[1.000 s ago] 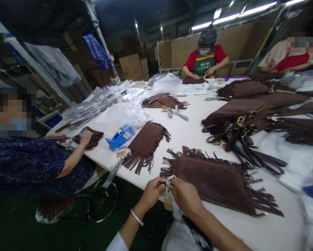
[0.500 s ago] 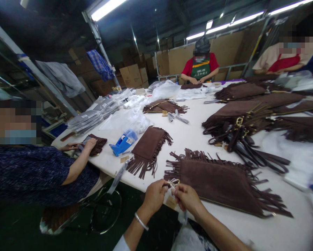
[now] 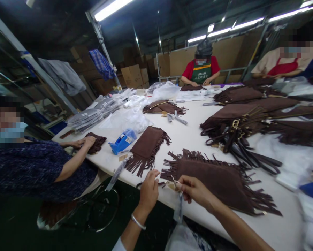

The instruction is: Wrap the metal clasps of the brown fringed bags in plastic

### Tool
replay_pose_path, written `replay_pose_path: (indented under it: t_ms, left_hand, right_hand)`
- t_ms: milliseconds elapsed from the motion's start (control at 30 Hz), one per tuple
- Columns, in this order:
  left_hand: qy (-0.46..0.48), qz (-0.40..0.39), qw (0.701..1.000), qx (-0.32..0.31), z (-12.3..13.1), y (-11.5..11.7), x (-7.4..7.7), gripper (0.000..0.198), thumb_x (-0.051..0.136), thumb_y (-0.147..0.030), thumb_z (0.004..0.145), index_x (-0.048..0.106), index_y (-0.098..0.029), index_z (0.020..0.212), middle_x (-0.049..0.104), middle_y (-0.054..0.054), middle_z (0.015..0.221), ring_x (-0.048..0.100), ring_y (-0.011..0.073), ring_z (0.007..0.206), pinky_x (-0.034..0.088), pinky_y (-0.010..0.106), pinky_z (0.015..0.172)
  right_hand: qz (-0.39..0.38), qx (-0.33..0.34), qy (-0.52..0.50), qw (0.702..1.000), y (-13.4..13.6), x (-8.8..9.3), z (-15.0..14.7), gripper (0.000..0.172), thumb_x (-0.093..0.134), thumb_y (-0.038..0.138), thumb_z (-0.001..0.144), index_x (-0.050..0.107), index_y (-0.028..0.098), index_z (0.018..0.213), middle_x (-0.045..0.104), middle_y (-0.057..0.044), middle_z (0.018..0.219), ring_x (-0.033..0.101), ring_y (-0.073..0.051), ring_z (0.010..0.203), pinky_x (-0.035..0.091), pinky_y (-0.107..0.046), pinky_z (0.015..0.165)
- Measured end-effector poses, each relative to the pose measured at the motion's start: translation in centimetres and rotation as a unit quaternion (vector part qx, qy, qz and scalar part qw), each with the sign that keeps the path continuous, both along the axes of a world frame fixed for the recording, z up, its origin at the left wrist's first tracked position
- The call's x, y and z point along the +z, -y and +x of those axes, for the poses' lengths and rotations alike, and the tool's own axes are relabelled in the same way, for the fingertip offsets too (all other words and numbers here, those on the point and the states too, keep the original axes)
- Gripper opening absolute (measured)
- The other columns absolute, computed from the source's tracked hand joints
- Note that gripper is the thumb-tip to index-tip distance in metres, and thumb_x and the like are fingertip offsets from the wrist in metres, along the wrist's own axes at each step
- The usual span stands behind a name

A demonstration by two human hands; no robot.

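Observation:
A dark brown fringed bag (image 3: 211, 179) lies flat in front of me on the white table. At its left fringe, my right hand (image 3: 194, 191) pinches a tan paper hang tag (image 3: 173, 185) and its white string. A clear plastic-wrapped strip (image 3: 178, 208) dangles under that hand over the table edge. My left hand (image 3: 149, 191), wearing a silver bangle (image 3: 138, 221), is raised just left of the tag with its fingers extended and nothing visible in them. Part of a dark strap (image 3: 161, 183) shows between my hands.
Another fringed bag (image 3: 148, 142) lies ahead, beside a blue tape dispenser (image 3: 123, 141). More bags with wrist straps (image 3: 236, 134) are heaped to the right. Grey packed pieces (image 3: 87, 118) are stacked at the left. Co-workers sit at the left, far side and far right.
My left hand has let go near the bag's metal clasp and moved slightly left and down, its fingers opening. My right hand has shifted a little to the right, still at the tag.

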State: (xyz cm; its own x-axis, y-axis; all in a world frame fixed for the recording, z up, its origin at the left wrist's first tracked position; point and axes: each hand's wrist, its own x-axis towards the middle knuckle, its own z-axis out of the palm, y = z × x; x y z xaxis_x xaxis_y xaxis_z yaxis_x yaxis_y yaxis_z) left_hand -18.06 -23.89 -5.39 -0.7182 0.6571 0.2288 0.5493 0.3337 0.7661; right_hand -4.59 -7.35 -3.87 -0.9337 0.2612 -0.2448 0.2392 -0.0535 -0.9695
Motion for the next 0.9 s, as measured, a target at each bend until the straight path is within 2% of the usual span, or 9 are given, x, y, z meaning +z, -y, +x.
replay_pose_path:
  t_ms: [33,100,167,267,367,433,600,800,900]
  left_hand:
    - [0.055,0.034,0.998,-0.005,0.3,0.0,0.8,0.037,0.039,-0.014,0.086,0.056,-0.021,0.118,0.059,0.010,0.121,0.058,0.0202,0.103,0.045,0.037,0.090]
    - [0.192,0.067,0.977,-0.056,1.1,0.0,2.2,0.044,0.041,-0.016,0.085,0.049,-0.020,0.128,0.066,0.008,0.103,0.062,0.0166,0.080,0.049,0.032,0.075]
    - [0.326,0.067,0.933,-0.134,1.8,-0.2,3.2,0.051,0.046,-0.017,0.082,0.045,-0.018,0.133,0.068,0.005,0.084,0.061,0.0148,0.066,0.048,0.029,0.065]
    - [0.443,0.058,0.870,-0.206,2.9,-0.5,3.2,0.049,0.058,-0.020,0.077,0.052,-0.015,0.126,0.068,0.006,0.082,0.063,0.0152,0.065,0.047,0.027,0.061]
    - [0.463,0.053,0.864,-0.192,3.5,-0.8,2.0,0.026,0.064,-0.028,0.077,0.064,-0.012,0.097,0.066,0.005,0.076,0.061,0.0126,0.059,0.045,0.024,0.057]
    - [0.456,0.047,0.873,-0.164,3.7,-0.9,1.1,0.023,0.065,-0.034,0.078,0.063,-0.011,0.083,0.065,0.004,0.071,0.059,0.0110,0.055,0.043,0.022,0.053]
    - [0.450,0.059,0.883,-0.123,4.0,-1.3,0.0,0.032,0.068,-0.040,0.076,0.064,-0.011,0.089,0.065,0.003,0.069,0.057,0.0099,0.049,0.041,0.020,0.048]
    - [0.495,0.098,0.851,-0.147,4.4,-1.7,0.8,0.037,0.056,-0.047,0.085,0.062,-0.012,0.094,0.063,0.004,0.071,0.058,0.0105,0.053,0.041,0.021,0.051]
    - [0.497,0.090,0.851,-0.142,4.4,-2.2,0.9,0.041,0.051,-0.051,0.087,0.062,-0.012,0.092,0.062,0.004,0.069,0.054,0.0098,0.050,0.040,0.022,0.050]
  right_hand:
    - [-0.027,0.020,0.003,0.999,-0.1,0.3,0.2,0.035,0.060,0.051,0.079,0.054,0.017,0.074,0.057,0.002,0.058,0.048,-0.008,0.043,0.036,-0.020,0.040]
    - [-0.068,0.055,-0.004,0.996,-0.1,1.0,0.6,0.038,0.060,0.054,0.079,0.054,0.016,0.078,0.064,-0.001,0.069,0.051,-0.008,0.045,0.038,-0.020,0.041]
    - [-0.082,0.072,-0.014,0.994,-0.1,1.6,0.8,0.039,0.062,0.054,0.079,0.052,0.016,0.079,0.065,-0.002,0.073,0.052,-0.008,0.047,0.038,-0.020,0.043]
    - [-0.082,0.082,-0.026,0.993,-0.2,2.0,1.3,0.039,0.061,0.054,0.080,0.051,0.017,0.078,0.061,0.000,0.066,0.051,-0.008,0.048,0.038,-0.020,0.046]
    - [-0.077,0.084,-0.031,0.993,-0.6,2.1,1.8,0.039,0.063,0.054,0.079,0.052,0.016,0.079,0.057,0.002,0.062,0.049,-0.008,0.048,0.036,-0.019,0.045]
    - [-0.068,0.079,-0.026,0.994,-1.0,2.1,2.1,0.041,0.064,0.055,0.078,0.052,0.016,0.078,0.055,0.003,0.061,0.047,-0.007,0.047,0.035,-0.019,0.044]
    - [-0.053,0.079,-0.014,0.995,-1.7,2.0,2.6,0.042,0.062,0.056,0.079,0.052,0.016,0.077,0.055,0.002,0.062,0.046,-0.007,0.047,0.033,-0.019,0.044]
    - [-0.063,0.085,-0.029,0.994,-2.0,1.4,2.6,0.037,0.061,0.050,0.082,0.052,0.015,0.077,0.054,0.003,0.062,0.044,-0.006,0.046,0.032,-0.019,0.043]
    - [-0.065,0.090,-0.032,0.993,-2.1,1.0,2.5,0.034,0.060,0.048,0.084,0.052,0.015,0.078,0.053,0.003,0.061,0.044,-0.006,0.046,0.032,-0.019,0.044]
